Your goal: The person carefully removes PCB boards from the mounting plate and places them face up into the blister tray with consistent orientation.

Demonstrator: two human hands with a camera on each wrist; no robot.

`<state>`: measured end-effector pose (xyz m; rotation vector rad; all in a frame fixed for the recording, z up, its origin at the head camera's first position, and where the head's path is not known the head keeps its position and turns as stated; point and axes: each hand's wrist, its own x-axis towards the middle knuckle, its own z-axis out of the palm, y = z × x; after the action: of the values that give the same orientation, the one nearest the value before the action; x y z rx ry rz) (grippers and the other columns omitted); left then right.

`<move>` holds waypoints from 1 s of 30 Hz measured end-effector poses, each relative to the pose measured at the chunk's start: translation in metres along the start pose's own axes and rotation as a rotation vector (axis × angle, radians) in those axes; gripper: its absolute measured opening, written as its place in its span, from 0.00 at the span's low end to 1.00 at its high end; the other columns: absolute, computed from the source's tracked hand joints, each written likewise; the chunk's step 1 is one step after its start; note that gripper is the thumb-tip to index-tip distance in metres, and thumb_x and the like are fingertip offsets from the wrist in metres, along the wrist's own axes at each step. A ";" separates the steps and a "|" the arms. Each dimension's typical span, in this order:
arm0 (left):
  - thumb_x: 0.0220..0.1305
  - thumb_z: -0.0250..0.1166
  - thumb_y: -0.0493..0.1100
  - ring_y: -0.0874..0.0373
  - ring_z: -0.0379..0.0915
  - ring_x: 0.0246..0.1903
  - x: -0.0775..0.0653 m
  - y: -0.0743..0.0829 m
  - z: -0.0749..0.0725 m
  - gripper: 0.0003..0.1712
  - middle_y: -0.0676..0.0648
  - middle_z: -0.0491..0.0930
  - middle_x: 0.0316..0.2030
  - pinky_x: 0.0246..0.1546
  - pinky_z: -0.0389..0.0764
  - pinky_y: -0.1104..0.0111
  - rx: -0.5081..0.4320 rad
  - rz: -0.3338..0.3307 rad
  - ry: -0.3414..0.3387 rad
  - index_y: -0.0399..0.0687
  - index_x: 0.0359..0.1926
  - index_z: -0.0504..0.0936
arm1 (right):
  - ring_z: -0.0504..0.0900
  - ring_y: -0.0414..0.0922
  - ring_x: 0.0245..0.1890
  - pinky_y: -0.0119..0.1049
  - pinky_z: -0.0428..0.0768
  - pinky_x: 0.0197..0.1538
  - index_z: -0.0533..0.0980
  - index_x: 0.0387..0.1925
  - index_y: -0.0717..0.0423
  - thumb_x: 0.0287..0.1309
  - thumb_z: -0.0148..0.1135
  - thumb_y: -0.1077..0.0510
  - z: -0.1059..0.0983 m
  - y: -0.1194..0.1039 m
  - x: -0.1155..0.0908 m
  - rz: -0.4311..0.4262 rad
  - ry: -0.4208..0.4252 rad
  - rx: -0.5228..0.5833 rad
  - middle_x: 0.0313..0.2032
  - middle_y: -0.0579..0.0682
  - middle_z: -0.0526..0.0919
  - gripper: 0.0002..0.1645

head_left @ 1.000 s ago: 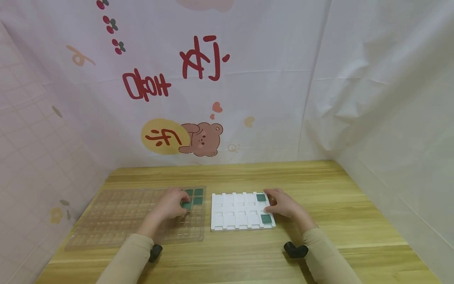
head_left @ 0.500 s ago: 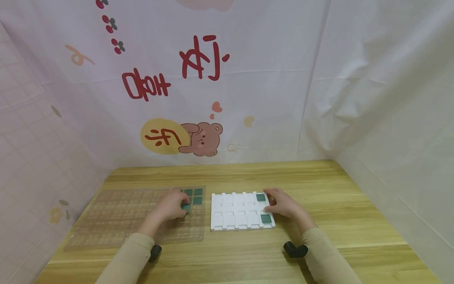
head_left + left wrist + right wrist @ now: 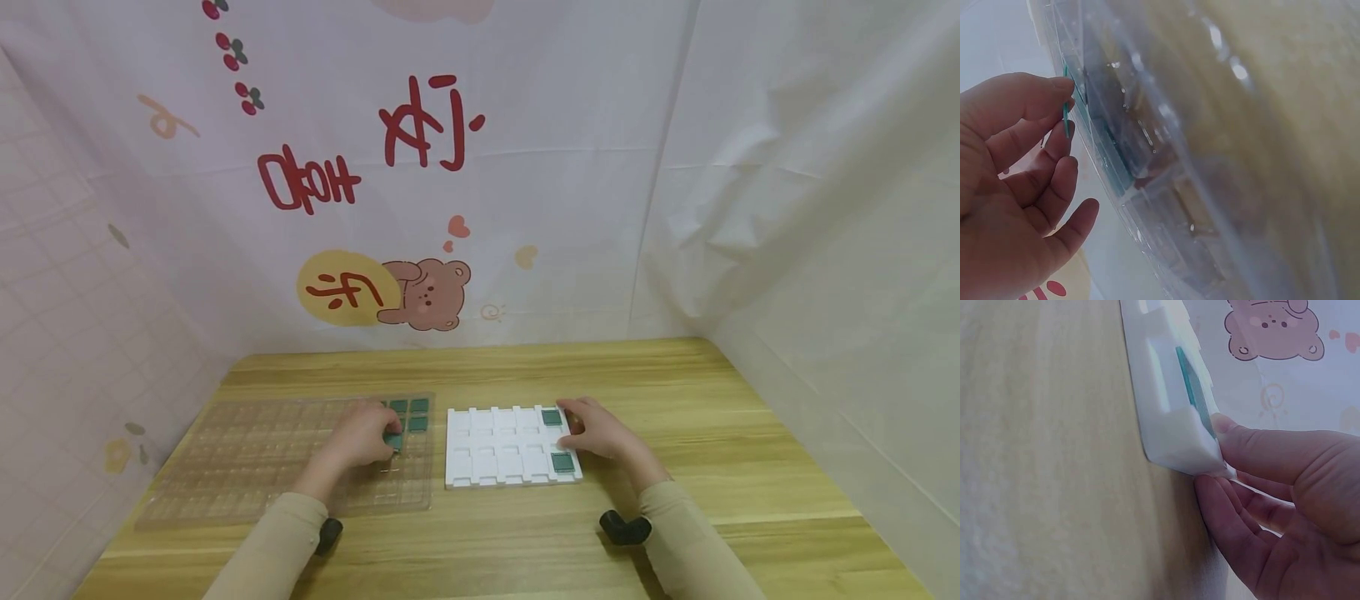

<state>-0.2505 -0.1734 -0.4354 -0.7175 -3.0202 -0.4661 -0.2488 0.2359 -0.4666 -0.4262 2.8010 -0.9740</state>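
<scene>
My left hand (image 3: 362, 433) is over the right part of a clear plastic compartment tray (image 3: 247, 454), pinching a thin green square chip (image 3: 1066, 119) between thumb and fingertips. In the left wrist view the chip is seen edge-on, tilted, by the tray's surface. Several like green chips (image 3: 419, 406) lie in the tray's far right compartments, partly behind the fingers. My right hand (image 3: 603, 433) grips the right end of a white slotted tray (image 3: 498, 479), thumb on the top edge and fingers against the side. One green chip (image 3: 552, 417) sits in its far right slot, another green chip (image 3: 562, 462) in its near right slot.
Both trays lie side by side on a wood-grain table (image 3: 510, 550), with a narrow gap between them. A white printed cloth (image 3: 562, 208) hangs behind the table and along its sides. Black bands (image 3: 625, 528) sit at the sleeves' wrists.
The chip in my left hand has shifted slightly toward the near side and tilted. My right hand and the white tray have stayed in place.
</scene>
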 end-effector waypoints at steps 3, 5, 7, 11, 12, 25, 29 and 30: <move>0.41 0.73 0.33 0.49 0.71 0.38 0.000 0.000 0.000 0.13 0.48 0.80 0.33 0.48 0.70 0.50 -0.004 -0.005 -0.002 0.45 0.33 0.85 | 0.75 0.47 0.41 0.46 0.76 0.50 0.66 0.68 0.66 0.54 0.73 0.60 0.000 0.000 0.000 0.003 0.002 -0.002 0.58 0.64 0.70 0.42; 0.41 0.73 0.33 0.49 0.71 0.39 0.000 0.000 0.001 0.13 0.48 0.80 0.33 0.49 0.70 0.49 -0.013 -0.010 -0.005 0.45 0.33 0.85 | 0.76 0.47 0.41 0.46 0.76 0.50 0.66 0.68 0.67 0.54 0.73 0.60 0.000 0.000 0.000 0.003 0.003 -0.003 0.59 0.64 0.70 0.42; 0.41 0.73 0.32 0.48 0.70 0.39 -0.001 0.000 0.001 0.13 0.48 0.80 0.34 0.49 0.70 0.49 -0.026 -0.018 -0.007 0.44 0.33 0.85 | 0.76 0.47 0.41 0.46 0.76 0.50 0.65 0.68 0.67 0.54 0.73 0.60 0.000 0.000 0.000 0.002 0.005 -0.001 0.59 0.64 0.70 0.42; 0.42 0.73 0.33 0.48 0.70 0.40 -0.001 0.001 0.001 0.13 0.48 0.80 0.33 0.49 0.70 0.50 -0.029 -0.021 -0.010 0.45 0.33 0.85 | 0.76 0.47 0.41 0.46 0.76 0.49 0.65 0.68 0.67 0.54 0.73 0.61 0.000 -0.001 0.000 -0.003 0.005 0.003 0.59 0.65 0.70 0.42; 0.42 0.74 0.33 0.49 0.70 0.40 -0.001 0.001 0.000 0.13 0.48 0.80 0.33 0.48 0.70 0.50 -0.028 -0.019 -0.010 0.45 0.33 0.85 | 0.76 0.47 0.41 0.45 0.76 0.49 0.66 0.68 0.67 0.54 0.73 0.61 0.000 -0.001 -0.001 -0.004 0.005 0.003 0.58 0.65 0.70 0.42; 0.45 0.75 0.35 0.52 0.73 0.38 -0.001 -0.002 0.001 0.14 0.49 0.80 0.34 0.44 0.75 0.54 -0.065 -0.002 0.043 0.44 0.37 0.86 | 0.75 0.48 0.41 0.45 0.76 0.49 0.66 0.67 0.68 0.54 0.73 0.61 0.000 -0.002 -0.001 -0.007 0.010 0.003 0.57 0.64 0.70 0.42; 0.47 0.73 0.33 0.55 0.73 0.34 0.000 -0.003 0.002 0.17 0.49 0.80 0.32 0.42 0.74 0.56 -0.104 0.031 0.095 0.41 0.41 0.85 | 0.75 0.48 0.41 0.46 0.76 0.50 0.66 0.67 0.68 0.54 0.73 0.61 0.000 -0.001 -0.001 -0.007 0.009 0.009 0.58 0.65 0.70 0.42; 0.47 0.73 0.33 0.56 0.72 0.34 0.001 -0.003 0.002 0.17 0.50 0.80 0.32 0.41 0.75 0.56 -0.105 0.037 0.106 0.40 0.42 0.85 | 0.75 0.48 0.41 0.46 0.76 0.50 0.66 0.67 0.68 0.54 0.73 0.61 0.000 -0.001 -0.001 -0.007 0.008 0.008 0.58 0.65 0.70 0.42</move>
<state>-0.2525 -0.1755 -0.4381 -0.7274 -2.8965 -0.6449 -0.2479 0.2351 -0.4659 -0.4326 2.8037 -0.9908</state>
